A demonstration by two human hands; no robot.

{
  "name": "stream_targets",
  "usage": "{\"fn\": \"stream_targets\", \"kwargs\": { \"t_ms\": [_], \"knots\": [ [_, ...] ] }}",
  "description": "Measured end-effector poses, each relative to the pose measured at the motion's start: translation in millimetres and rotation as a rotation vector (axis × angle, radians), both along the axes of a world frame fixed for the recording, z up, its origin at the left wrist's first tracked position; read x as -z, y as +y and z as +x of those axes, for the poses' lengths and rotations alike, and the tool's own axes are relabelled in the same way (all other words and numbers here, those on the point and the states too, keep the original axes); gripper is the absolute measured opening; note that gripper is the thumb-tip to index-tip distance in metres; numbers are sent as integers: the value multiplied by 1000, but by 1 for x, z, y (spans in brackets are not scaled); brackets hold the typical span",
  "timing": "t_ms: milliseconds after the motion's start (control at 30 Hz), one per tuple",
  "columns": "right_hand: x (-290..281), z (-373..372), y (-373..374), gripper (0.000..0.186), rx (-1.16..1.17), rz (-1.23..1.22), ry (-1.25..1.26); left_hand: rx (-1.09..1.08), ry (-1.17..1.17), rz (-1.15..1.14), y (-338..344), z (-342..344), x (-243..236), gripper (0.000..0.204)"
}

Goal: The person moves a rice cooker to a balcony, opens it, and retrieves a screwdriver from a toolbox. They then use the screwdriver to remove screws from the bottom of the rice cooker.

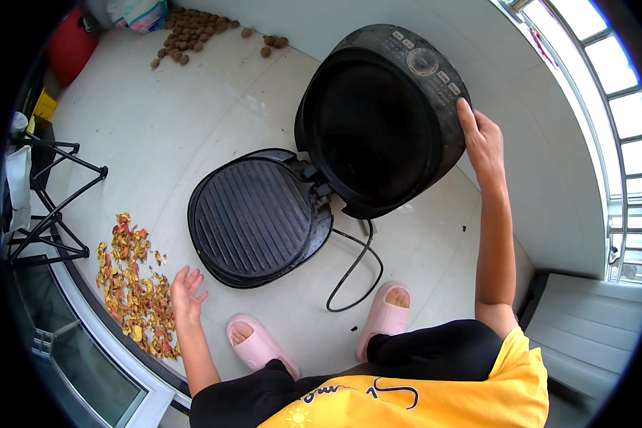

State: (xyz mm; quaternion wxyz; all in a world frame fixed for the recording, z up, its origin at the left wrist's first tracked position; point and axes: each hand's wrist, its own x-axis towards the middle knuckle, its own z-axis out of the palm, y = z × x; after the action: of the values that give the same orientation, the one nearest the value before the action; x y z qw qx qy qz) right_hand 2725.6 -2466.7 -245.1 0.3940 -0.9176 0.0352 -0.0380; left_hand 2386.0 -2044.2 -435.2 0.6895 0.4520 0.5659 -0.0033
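A black electric griddle stands opened out on the tiled floor. Its round ridged lower plate (253, 217) lies flat, while the lid (367, 128) with a smooth dark inner plate is tilted up at the far right, joined by a hinge. My right hand (483, 139) grips the right edge of the lid, thumb on the control panel and the other fingers hidden behind it. Off the left side of the lower plate, my left hand (187, 294) hovers with its fingers apart and nothing in it. A black power cord (357, 274) loops on the floor from the hinge side.
Dried yellow-red peel pieces (139, 292) are spread on the floor at left, beside a sliding door frame (114, 332). A black folding stand (57, 192) is beyond them. Brown round nuts (196, 32) lie by the far wall. Pink slippers (260, 346) are on my feet.
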Motion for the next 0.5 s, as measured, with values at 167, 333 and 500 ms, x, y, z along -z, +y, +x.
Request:
{"fn": "stream_targets", "kwargs": {
  "t_ms": [167, 333, 500],
  "knots": [
    [16, 14, -13, 62, -94, 188, 7, -13, -24, -95, -3, 3, 10, 73],
    [14, 14, -13, 60, -141, 243, -30, -51, -167, -212, -17, 6, 26, 84],
    [21, 19, -18, 57, -138, 314, -39, -58, -189, -354, -29, 13, 41, 77]
  ]
}}
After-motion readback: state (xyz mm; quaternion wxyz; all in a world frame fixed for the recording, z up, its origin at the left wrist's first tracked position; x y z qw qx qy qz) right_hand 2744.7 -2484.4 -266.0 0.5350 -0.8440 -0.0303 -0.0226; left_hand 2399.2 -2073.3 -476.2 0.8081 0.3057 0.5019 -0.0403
